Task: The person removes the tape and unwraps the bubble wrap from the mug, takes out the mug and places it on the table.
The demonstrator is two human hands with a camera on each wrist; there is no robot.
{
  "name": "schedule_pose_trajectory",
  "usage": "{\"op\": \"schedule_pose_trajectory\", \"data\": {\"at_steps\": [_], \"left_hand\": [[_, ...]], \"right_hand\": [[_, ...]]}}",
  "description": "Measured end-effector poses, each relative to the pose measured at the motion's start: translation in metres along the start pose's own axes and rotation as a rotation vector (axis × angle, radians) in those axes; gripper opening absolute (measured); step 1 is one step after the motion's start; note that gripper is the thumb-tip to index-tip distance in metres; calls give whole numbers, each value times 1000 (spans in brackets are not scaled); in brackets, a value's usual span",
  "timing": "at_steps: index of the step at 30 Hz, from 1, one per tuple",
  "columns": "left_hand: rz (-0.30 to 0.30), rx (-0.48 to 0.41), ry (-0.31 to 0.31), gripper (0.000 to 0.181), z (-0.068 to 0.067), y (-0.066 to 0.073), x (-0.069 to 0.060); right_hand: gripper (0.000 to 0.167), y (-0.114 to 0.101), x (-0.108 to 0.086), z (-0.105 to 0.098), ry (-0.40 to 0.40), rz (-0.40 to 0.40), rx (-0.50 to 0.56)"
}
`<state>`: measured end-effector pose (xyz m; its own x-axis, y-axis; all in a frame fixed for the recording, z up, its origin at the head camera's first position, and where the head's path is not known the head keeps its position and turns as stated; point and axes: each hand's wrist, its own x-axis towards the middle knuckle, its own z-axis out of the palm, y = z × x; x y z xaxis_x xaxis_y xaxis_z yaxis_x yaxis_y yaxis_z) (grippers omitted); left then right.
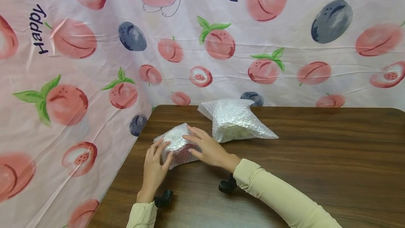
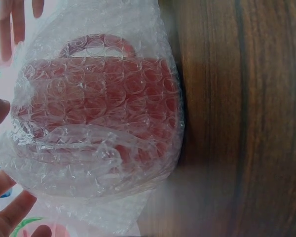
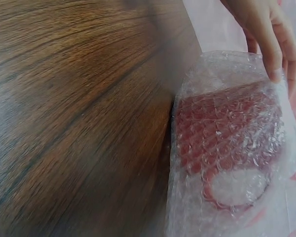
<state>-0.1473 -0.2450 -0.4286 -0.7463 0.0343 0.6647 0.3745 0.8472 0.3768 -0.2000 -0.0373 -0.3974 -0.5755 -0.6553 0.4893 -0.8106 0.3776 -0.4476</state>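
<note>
A red mug (image 2: 98, 89) lies wrapped in clear bubble wrap (image 1: 177, 140), low on the left part of the table. Its handle (image 3: 237, 187) shows through the wrap, facing right. My left hand (image 1: 155, 168) rests its fingertips on the left side of the bundle, thumb towards the front. In the right wrist view, one finger of the left hand (image 3: 269, 34) touches the top corner of the wrap. My right hand (image 1: 210, 150) has its fingers spread and fairly straight over the right side of the bundle. Part of the mug is hidden behind the hands.
Behind and to the right stands a second bubble-wrap bundle (image 1: 235, 120), something pale inside it. The brown wooden table (image 1: 316, 164) ends at a fruit-print cloth (image 1: 177, 55) at the back and left. Black wrist devices (image 1: 227, 185) sit under both forearms.
</note>
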Motion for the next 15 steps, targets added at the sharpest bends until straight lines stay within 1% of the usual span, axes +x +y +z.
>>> {"op": "schedule_pose_trajectory", "data": {"at_steps": [4,9,15], "left_hand": [[3,7,5,33,1,1,0],[-8,4,1,34,0,1,-1],[-14,-4,6,34,1,0,-2]], "right_hand": [[42,1,6,5,-22,-4,-4],[38,4,8,11,-20,-10,5],[36,7,4,22,-7,0,-51]]}}
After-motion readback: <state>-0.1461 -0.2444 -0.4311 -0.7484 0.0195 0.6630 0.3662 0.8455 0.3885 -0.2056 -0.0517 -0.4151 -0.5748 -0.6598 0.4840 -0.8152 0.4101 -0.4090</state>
